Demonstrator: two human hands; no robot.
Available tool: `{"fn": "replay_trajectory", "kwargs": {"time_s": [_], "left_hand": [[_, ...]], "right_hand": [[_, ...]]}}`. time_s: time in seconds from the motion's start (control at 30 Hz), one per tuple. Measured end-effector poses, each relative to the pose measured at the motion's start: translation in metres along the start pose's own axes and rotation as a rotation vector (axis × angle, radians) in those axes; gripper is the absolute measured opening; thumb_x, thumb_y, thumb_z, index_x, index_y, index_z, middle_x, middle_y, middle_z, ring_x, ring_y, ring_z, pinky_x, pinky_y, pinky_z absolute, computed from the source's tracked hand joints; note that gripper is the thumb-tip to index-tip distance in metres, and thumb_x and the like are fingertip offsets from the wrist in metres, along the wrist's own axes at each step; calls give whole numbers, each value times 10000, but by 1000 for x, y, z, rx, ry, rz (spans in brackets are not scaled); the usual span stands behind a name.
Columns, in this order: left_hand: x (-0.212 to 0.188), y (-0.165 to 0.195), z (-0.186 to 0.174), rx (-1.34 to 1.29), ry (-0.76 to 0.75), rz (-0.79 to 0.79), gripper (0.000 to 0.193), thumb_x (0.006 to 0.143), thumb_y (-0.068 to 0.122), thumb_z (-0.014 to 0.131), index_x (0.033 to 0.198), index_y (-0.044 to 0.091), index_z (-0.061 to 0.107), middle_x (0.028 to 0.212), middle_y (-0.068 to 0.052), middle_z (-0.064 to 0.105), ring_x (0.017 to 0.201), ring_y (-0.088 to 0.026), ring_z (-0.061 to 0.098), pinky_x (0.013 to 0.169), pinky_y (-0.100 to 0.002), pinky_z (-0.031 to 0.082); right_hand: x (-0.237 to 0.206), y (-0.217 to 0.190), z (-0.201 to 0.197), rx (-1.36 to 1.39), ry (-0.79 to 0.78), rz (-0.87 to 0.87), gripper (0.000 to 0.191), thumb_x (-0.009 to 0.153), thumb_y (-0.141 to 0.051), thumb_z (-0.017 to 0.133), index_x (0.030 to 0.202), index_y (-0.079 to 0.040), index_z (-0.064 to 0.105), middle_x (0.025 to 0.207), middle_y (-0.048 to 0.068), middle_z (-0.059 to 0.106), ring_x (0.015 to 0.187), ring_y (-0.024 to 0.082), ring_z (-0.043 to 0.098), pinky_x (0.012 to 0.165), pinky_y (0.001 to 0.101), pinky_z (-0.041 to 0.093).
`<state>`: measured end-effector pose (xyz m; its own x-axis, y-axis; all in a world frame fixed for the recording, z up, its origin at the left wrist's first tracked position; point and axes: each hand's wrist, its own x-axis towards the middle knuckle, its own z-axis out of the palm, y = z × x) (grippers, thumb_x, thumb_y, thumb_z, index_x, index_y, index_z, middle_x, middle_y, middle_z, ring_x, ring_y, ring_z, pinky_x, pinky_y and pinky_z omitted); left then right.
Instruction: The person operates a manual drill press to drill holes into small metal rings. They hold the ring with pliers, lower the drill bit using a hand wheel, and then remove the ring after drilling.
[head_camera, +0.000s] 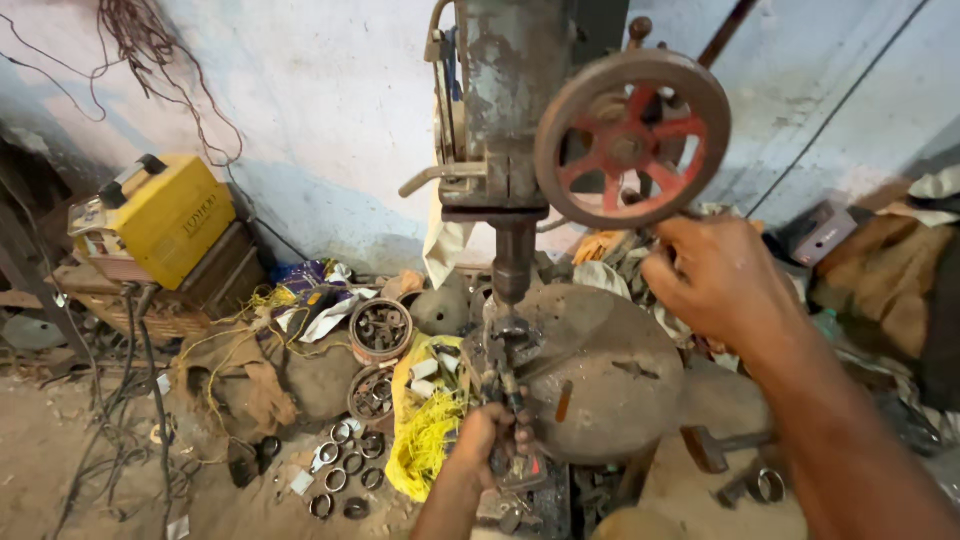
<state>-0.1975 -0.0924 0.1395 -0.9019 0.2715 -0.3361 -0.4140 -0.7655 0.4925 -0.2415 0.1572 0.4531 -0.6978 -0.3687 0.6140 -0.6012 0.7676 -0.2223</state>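
Small dark metal workpiece (503, 372), clamped by the fingers against the round, rust-brown iron table of the drill press (600, 370), is sitting directly under the spindle. The left hand (490, 435) is closing tightly around the near end of that piece and the grimy fixture below it, pinning it just ahead of the wrist. The right hand (715, 280) is gripping, fingers curled shut, the lower rim of the spoked feed wheel with red-painted spokes (632, 138), up and to the right of the left hand. Judging by this, the drilling step is under way: one hand is steadying the part while the other is working the feed. The next move appears to call for a slow, even turn of the wheel with the part kept from spinning. The dark steel chuck (513, 262) is hanging just above the workpiece, between the two hands; whether the bit is touching cannot be told. Further left of the left hand, a crumpled yellow sack (425, 430), a scatter of steel bearing rings (345, 470) and two round tins of small parts (380, 328) are lying on the dirt floor. Well beyond those, a yellow box-shaped welding unit (165, 215) is resting on crates by the pale wall.
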Motion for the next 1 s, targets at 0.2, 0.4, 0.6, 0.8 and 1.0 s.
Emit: {"fn": "replay_trajectory", "kwargs": {"time_s": [0.2,0.4,0.6,0.8,1.0], "left_hand": [[-4,-2,3,53,28,-3,367,825,86,425,1153,129,583,802,-51,563,635,-178,509,558,-323,443],[0,-5,-2,-12,-18,4,334,839,77,440,1149,106,561,803,-58,561,641,-184,508,557,-326,437],[9,-7,-11,-10,-14,2,398,808,64,428,1173,114,581,801,-61,549,634,-193,502,555,-339,440],[6,-4,-3,-7,45,25,428,774,54,440,1177,80,581,826,-74,558,638,-198,496,565,-343,433],[0,-4,-1,-25,-48,20,423,775,55,433,1172,105,572,798,-53,531,635,-190,500,560,-323,427]], "right_hand": [[1,-6,-8,-60,-91,48,314,834,-301,684,924,-7,746,732,254,677,680,450,665,654,515,541],[6,-14,-16,-120,-85,-10,365,816,-352,721,940,-11,757,741,260,684,702,448,678,694,518,563],[1,-14,-6,-91,-35,63,349,851,-351,717,991,-34,763,671,236,668,633,423,680,628,504,557],[-2,-12,-1,-109,3,41,380,843,-360,753,936,8,727,612,216,656,599,404,680,623,506,566],[-4,-14,-3,-98,34,-37,320,853,-336,735,922,-25,764,654,204,683,652,404,691,691,500,574]]}}
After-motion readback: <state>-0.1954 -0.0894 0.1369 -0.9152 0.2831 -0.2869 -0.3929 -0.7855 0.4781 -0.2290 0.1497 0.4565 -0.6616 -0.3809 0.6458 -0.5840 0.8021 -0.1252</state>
